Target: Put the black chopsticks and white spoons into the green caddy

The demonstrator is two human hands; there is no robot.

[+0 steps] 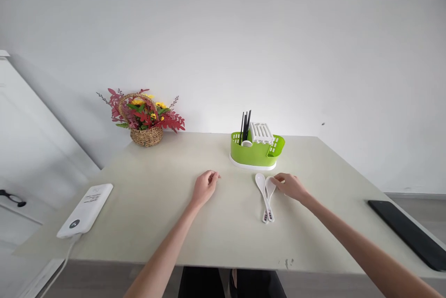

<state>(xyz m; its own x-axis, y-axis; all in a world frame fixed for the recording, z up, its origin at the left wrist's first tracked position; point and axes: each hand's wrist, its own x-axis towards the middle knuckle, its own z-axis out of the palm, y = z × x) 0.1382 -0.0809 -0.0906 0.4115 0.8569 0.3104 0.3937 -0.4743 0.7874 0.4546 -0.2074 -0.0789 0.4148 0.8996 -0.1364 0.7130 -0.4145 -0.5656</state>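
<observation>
The fingers [277,179] of the right hand [291,185] rest, loosely curled, on the bowl of one of two white plastic soup spoons [266,193] that lie side by side on the pale beige worktop [167,223], just in front of the lime-green plastic cutlery drainer [256,152]. They touch that spoon without closing round it; nothing is lifted. The left hand [205,186] lies on the worktop to the left of the drainer's front, fingers half bent and holding nothing, well apart from the spoons.

The drainer stands on its white tray and already holds black chopsticks [245,126] upright, a small white cup and a white slatted insert. Both spoons are outside it, handles pointing toward the person, so as a judgement the handling of the spoons has barely begun: one is touched, neither is gripped.

Far left of the drainer stands a wicker basket of red and yellow artificial flowers [144,117]; a white power bank [86,210] with a cable lies nearer the left edge, and a black flat slab [407,233] lies to the right.
</observation>
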